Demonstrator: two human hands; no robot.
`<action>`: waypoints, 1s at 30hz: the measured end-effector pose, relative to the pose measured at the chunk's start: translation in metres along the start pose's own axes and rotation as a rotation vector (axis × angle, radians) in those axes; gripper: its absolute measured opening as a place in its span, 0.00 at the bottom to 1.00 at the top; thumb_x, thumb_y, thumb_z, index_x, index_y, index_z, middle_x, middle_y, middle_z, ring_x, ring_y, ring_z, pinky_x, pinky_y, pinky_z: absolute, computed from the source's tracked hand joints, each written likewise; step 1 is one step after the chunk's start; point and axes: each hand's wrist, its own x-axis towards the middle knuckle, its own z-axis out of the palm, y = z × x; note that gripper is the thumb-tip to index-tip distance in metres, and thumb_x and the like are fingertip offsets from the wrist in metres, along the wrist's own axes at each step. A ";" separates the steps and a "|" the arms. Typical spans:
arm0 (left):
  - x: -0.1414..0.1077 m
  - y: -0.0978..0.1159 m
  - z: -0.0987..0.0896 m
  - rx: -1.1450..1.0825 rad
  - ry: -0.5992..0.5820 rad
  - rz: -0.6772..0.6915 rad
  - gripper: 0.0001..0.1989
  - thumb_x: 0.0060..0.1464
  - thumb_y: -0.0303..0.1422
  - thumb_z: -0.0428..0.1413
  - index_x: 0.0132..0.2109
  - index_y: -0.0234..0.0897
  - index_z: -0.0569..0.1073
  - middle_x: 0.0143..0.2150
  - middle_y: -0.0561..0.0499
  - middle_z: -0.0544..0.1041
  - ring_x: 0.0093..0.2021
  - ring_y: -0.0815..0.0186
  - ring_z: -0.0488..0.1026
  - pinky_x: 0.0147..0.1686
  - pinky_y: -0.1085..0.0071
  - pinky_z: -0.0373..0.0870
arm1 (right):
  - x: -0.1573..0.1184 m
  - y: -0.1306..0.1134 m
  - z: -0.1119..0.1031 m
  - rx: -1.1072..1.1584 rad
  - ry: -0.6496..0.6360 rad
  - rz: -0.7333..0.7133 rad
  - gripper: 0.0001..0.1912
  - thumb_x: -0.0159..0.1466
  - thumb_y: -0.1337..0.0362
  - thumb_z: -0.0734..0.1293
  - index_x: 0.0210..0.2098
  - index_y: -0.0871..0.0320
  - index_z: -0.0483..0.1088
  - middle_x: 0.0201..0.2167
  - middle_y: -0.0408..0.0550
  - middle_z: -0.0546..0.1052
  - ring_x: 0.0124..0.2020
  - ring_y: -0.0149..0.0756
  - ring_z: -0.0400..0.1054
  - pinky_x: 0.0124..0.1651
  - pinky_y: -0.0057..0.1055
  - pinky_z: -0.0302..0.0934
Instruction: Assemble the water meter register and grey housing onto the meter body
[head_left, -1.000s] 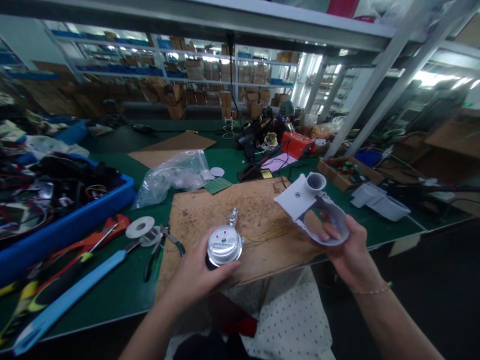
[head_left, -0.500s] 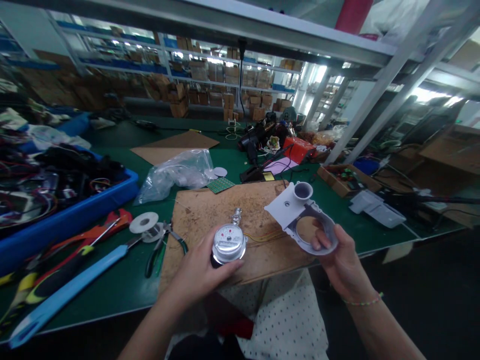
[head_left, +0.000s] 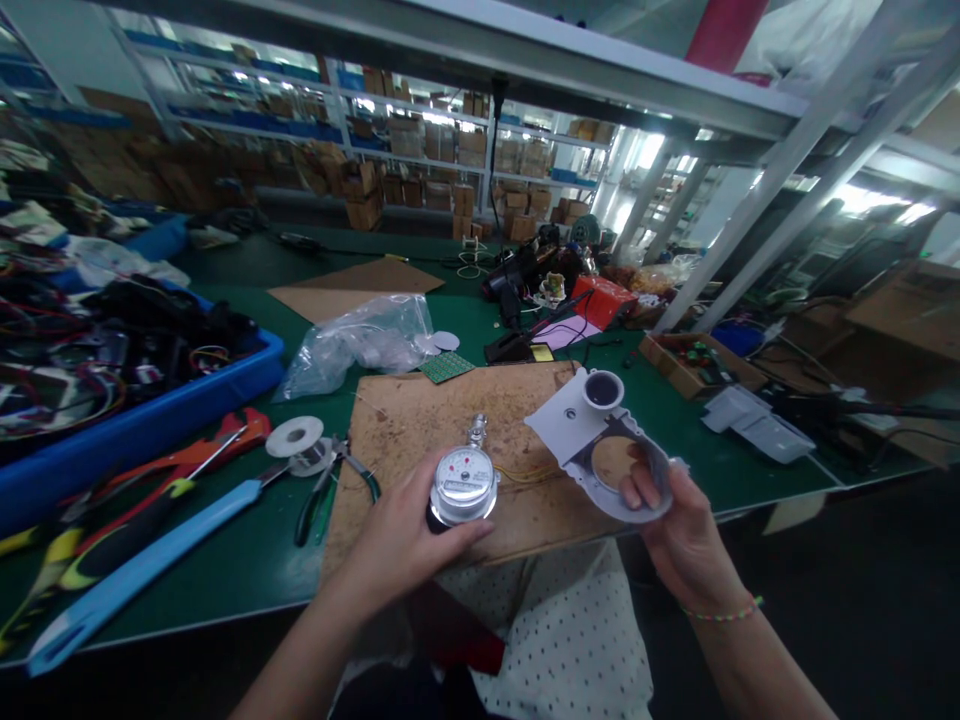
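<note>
A round meter (head_left: 463, 482) with a white dial and silver rim is held in my left hand (head_left: 409, 525), low over the front of a worn wooden board (head_left: 405, 415). A metal fitting (head_left: 477, 430) sticks out behind the meter. My right hand (head_left: 679, 520) grips a grey-white plastic housing (head_left: 559, 425) by its right rim. The housing has a large round opening, through which some fingers show, and a short tube at its top. It is tilted above the board's right side. Thin yellow wires (head_left: 525, 474) lie between the two hands.
Pliers (head_left: 360, 470), a solder spool (head_left: 296, 437) and a blue-handled tool (head_left: 150, 570) lie left of the board, beside a full blue bin (head_left: 150, 430). Behind it are a plastic bag (head_left: 360, 345) and a green circuit board (head_left: 446, 366). A cardboard tray (head_left: 682, 365) stands right.
The view has shifted slightly. My right hand has tilted the housing a little, so its tube opening faces me more. My left hand keeps hold of the meter.
</note>
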 end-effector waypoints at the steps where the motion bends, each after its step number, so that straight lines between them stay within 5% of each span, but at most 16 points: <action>1: 0.000 0.000 0.000 0.000 0.000 0.003 0.37 0.53 0.53 0.63 0.65 0.46 0.62 0.63 0.46 0.72 0.62 0.51 0.69 0.62 0.50 0.67 | -0.001 0.001 0.000 0.014 -0.018 -0.014 0.27 0.55 0.41 0.75 0.39 0.59 0.77 0.23 0.38 0.55 0.25 0.26 0.54 0.29 0.22 0.57; 9: 0.001 -0.002 0.001 -0.022 -0.026 -0.025 0.37 0.53 0.53 0.63 0.65 0.47 0.61 0.63 0.47 0.72 0.62 0.52 0.70 0.61 0.50 0.67 | -0.003 0.015 -0.006 0.067 -0.191 -0.110 0.30 0.60 0.39 0.71 0.45 0.59 0.76 0.22 0.37 0.50 0.24 0.27 0.48 0.30 0.26 0.53; 30: -0.001 -0.003 0.001 -0.018 -0.011 0.018 0.37 0.55 0.54 0.62 0.65 0.46 0.62 0.63 0.44 0.73 0.62 0.49 0.71 0.60 0.49 0.69 | -0.017 0.006 0.020 0.074 -0.118 -0.080 0.27 0.63 0.40 0.70 0.43 0.59 0.76 0.24 0.38 0.52 0.25 0.27 0.47 0.29 0.24 0.54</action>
